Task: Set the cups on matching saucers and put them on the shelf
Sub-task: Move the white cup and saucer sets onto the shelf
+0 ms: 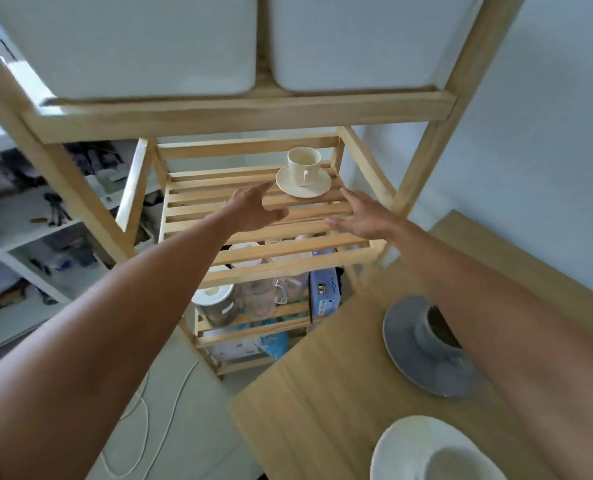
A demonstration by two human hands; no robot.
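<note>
A cream cup [303,165] stands upright on its cream saucer [289,187] at the back right of the slatted wooden shelf [253,237]. My left hand [253,209] hovers open just left of the saucer, fingers spread, not touching it. My right hand [364,216] is open too, just in front and to the right of the saucer. On the wooden table [322,393] a grey cup [433,336] sits on a grey saucer [412,358], partly hidden by my right forearm. A white cup [461,465] rests on a white saucer [409,445] at the bottom edge.
Two white bins [149,46] fill the shelf level above. Lower levels hold jars, glass mugs [260,299] and a blue box [324,294]. The shelf's upright posts flank the opening. White cables [142,410] lie on the floor. White shelving with clutter stands at the left.
</note>
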